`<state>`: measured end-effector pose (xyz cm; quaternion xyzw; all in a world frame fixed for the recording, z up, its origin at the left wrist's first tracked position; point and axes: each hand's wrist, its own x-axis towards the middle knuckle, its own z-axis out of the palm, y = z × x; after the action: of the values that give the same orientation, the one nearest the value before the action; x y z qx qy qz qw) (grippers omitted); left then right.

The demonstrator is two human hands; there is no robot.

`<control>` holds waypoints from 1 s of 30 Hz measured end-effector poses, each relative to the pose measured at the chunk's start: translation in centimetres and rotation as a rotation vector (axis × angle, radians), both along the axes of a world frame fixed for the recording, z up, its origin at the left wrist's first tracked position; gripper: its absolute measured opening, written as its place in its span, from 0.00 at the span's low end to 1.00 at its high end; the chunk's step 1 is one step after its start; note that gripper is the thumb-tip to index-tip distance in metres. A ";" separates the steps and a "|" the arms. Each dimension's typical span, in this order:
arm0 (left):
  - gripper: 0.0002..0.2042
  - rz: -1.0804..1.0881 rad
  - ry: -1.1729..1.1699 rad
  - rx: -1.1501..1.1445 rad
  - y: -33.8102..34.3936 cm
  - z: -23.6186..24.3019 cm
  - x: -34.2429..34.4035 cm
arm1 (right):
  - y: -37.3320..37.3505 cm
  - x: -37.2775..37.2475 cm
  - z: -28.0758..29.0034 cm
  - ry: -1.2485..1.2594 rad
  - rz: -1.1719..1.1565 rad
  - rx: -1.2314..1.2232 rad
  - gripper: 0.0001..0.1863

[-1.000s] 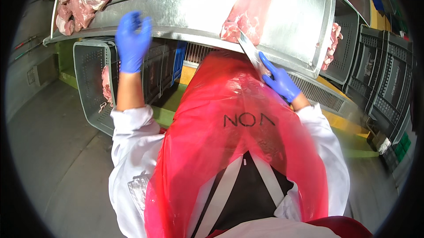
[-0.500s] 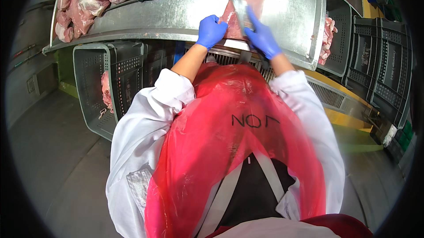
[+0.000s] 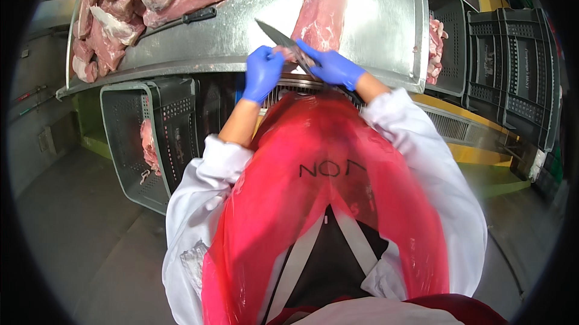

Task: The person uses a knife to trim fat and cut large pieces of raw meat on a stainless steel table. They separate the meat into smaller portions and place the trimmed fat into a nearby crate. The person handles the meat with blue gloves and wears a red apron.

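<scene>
A long slab of pink raw meat (image 3: 321, 8) lies lengthwise on the metal table (image 3: 380, 35), its near end close to the front edge. My right hand (image 3: 335, 69), in a blue glove, is closed round the handle of a knife (image 3: 276, 35). The blade points up and to the left, crossing in front of the slab's near end. My left hand (image 3: 263, 75), gloved in blue too, is closed on a small scrap of meat (image 3: 288, 54) right beside the blade. Whether that scrap is still joined to the slab I cannot tell.
Several meat pieces (image 3: 114, 20) are piled at the table's far left, with a dark-handled tool (image 3: 199, 16) beside them. Below the table's left side stands a grey crate (image 3: 111, 144) holding scraps. Another crate (image 3: 452, 47) of trimmings and a black perforated crate (image 3: 509, 77) are at right.
The knife has swung from pointing away to pointing up-left, nearer my left hand. Both hands have drawn slightly nearer the table's front edge. A small scrap now shows at my left fingers.
</scene>
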<state>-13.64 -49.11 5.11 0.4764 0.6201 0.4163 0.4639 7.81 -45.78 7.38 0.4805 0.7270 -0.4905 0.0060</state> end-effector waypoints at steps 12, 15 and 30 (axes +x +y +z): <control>0.11 0.725 0.400 -0.039 -15.8 13.9 -39.2 | -1.2 15.7 1.9 0.285 -0.487 -0.167 0.43; 0.18 0.459 1.223 -0.522 -19.2 14.2 -48.5 | -0.1 17.7 -1.1 0.441 -0.610 -0.072 0.43; 0.22 -0.830 0.213 0.245 21.2 2.9 18.8 | 1.3 23.8 -0.4 0.510 -1.027 -0.105 0.45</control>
<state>5.13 -27.91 8.03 0.7766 0.3668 0.2140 0.4654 31.58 -44.44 6.99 0.6376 0.3536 -0.5662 -0.3846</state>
